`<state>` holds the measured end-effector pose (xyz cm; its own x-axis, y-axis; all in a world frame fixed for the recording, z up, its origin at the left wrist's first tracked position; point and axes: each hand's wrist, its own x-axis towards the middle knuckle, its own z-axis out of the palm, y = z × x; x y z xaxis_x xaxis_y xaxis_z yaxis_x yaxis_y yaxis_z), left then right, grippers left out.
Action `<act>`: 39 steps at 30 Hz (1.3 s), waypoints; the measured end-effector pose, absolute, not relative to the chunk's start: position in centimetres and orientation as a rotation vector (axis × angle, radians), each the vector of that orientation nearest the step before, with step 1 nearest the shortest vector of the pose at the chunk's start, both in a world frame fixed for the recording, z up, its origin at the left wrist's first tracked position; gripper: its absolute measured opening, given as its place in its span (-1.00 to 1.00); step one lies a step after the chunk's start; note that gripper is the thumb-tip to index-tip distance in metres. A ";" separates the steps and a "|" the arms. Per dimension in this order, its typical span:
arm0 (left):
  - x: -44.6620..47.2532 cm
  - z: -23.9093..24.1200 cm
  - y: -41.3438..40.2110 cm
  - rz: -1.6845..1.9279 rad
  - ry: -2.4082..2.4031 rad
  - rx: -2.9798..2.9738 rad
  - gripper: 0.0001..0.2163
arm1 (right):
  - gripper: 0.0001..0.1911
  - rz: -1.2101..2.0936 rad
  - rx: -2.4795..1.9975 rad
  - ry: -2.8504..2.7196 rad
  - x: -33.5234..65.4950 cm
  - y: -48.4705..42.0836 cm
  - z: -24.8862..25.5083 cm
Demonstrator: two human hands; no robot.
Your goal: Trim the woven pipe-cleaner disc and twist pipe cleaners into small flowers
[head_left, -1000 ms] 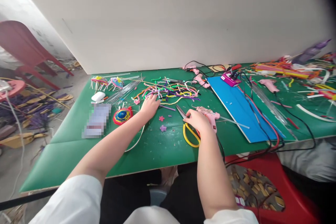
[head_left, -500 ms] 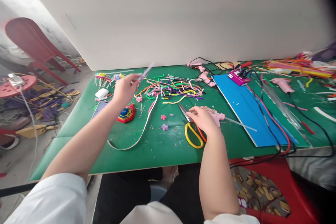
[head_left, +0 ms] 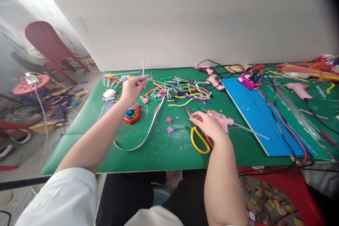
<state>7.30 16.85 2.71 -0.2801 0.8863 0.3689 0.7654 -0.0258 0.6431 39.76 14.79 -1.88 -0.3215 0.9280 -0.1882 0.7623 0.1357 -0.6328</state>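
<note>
My left hand [head_left: 131, 89] is raised over the green table [head_left: 159, 148], pinching a thin lilac pipe cleaner [head_left: 143, 67] that stands upright from its fingers. Just right of it lies a tangled pile of coloured pipe cleaners [head_left: 178, 93]. My right hand [head_left: 208, 124] rests on the table over the handles of yellow-and-red scissors [head_left: 198, 137], fingers curled, beside a pink glue gun [head_left: 221, 119]. A round red, blue and yellow woven piece [head_left: 131, 114] sits below my left hand. Two small felt flowers [head_left: 169, 125] lie between my hands.
A blue board [head_left: 258, 113] with cables across it lies to the right, with a pink power strip [head_left: 249, 81] and more glue guns [head_left: 298, 89] beyond. A white earbud case [head_left: 109, 93] and a phone [head_left: 106, 108] sit at left. A white panel [head_left: 185, 21] backs the table. Red chair [head_left: 47, 46] at left.
My left hand left the pipe cleaner pile and rose to the left with a lilac pipe cleaner, which now points upright. My right hand stayed by the scissors.
</note>
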 end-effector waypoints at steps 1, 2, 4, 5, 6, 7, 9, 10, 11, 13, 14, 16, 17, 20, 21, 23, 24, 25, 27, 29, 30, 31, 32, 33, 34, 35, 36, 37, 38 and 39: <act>7.2 2.2 17.0 1.048 2.081 1.858 -0.70 | -0.72 0.959 -1.658 -2.164 39.7 14.8 -1.9; 7.1 1.7 17.1 0.861 2.057 1.943 -0.67 | -0.73 0.959 -1.659 -2.161 39.7 14.7 -1.8; 6.5 0.6 17.3 0.503 1.958 2.047 -0.56 | -0.73 0.952 -1.651 -2.156 39.7 14.7 -1.7; 6.2 0.0 17.4 0.402 1.965 2.066 -0.55 | -0.73 0.945 -1.647 -2.156 39.7 14.7 -1.6; 5.9 -0.4 17.4 0.362 1.991 2.070 -0.56 | -0.73 0.935 -1.645 -2.159 39.7 14.7 -1.5; 5.6 -0.8 17.4 0.334 2.026 2.069 -0.59 | -0.73 0.920 -1.645 -2.163 39.7 14.6 -1.4; 5.1 -1.5 17.4 0.295 2.086 2.056 -0.67 | -0.74 0.898 -1.650 -2.171 39.6 14.6 -1.3; 4.9 -1.7 17.4 0.262 2.102 2.048 -0.71 | -0.74 0.898 -1.651 -2.172 39.6 14.6 -1.3; 4.9 -2.0 17.4 0.230 2.115 2.041 -0.74 | -0.74 0.906 -1.650 -2.171 39.6 14.6 -1.2; 4.9 -2.4 17.5 0.193 2.133 2.032 -0.77 | -0.74 0.939 -1.635 -2.166 39.6 14.6 -1.3; 5.0 -2.6 17.5 0.186 2.137 2.031 -0.78 | -0.74 0.953 -1.626 -2.164 39.6 14.6 -1.3; 5.1 -3.0 17.6 0.191 2.132 2.031 -0.81 | -0.74 0.960 -1.607 -2.167 39.6 14.6 -1.3; 5.1 -3.0 17.6 0.204 2.130 2.030 -0.82 | -0.74 0.955 -1.605 -2.168 39.6 14.6 -1.3; 5.4 -2.8 17.2 0.289 2.157 2.013 -0.84 | -0.74 0.946 -1.619 -2.172 39.6 14.5 -1.3; 5.6 -2.6 16.9 0.331 2.179 2.000 -0.83 | -0.74 0.944 -1.623 -2.172 39.7 14.6 -1.2; 6.4 -1.9 16.0 0.436 2.217 1.963 -0.79 | -0.75 0.930 -1.612 -2.164 39.6 14.6 -1.2; 7.1 -1.6 15.5 0.490 2.215 1.944 -0.77 | -0.75 0.922 -1.590 -2.150 39.5 14.5 -1.1; 7.9 -1.2 14.8 0.563 2.175 1.931 -0.76 | -0.75 0.915 -1.553 -2.121 39.3 14.5 -0.9; 10.1 -0.7 13.4 0.832 1.857 1.813 -0.77 | -0.75 0.920 -1.433 -2.035 38.6 14.2 -0.5; 12.3 -0.2 12.0 0.923 1.587 1.757 -0.78 | -0.73 0.945 -1.272 -1.938 37.7 13.7 0.0; 13.4 0.0 11.4 0.938 1.509 1.734 -0.77 | -0.71 0.962 -1.195 -1.913 37.2 13.4 0.3; 14.3 0.2 10.9 0.936 1.446 1.711 -0.71 | -0.68 0.981 -1.123 -1.908 36.7 13.1 0.5; 15.1 0.5 10.5 0.936 1.409 1.711 -0.65 | -0.66 0.993 -1.058 -1.915 36.2 12.9 0.7; 15.7 0.7 10.2 0.924 1.390 1.724 -0.61 | -0.66 1.004 -0.998 -1.926 35.8 12.7 0.9; 16.2 0.9 9.9 0.912 1.374 1.737 -0.58 | -0.67 1.008 -0.950 -1.937 35.5 12.5 0.9; 16.5 1.0 9.7 0.908 1.363 1.752 -0.57 | -0.71 1.004 -0.919 -1.953 35.3 12.4 0.9; 16.8 1.1 9.5 0.906 1.354 1.767 -0.58 | -0.76 0.993 -0.907 -1.969 35.1 12.4 0.8; 17.1 1.1 9.2 0.911 1.342 1.779 -0.60 | -0.82 0.976 -0.917 -1.985 35.0 12.3 0.7; 17.3 1.0 8.9 0.920 1.329 1.787 -0.63 | -0.86 0.963 -0.942 -1.999 35.0 12.4 0.7; 17.5 0.9 8.6 0.943 1.314 1.784 -0.67 | -0.87 0.958 -0.978 -2.004 35.0 12.4 0.6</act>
<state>17.49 8.61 0.92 0.2135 0.9668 0.1400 0.4423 -0.2235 0.8686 34.98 12.41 0.59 -0.4700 0.8428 0.2620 0.3255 0.4415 -0.8362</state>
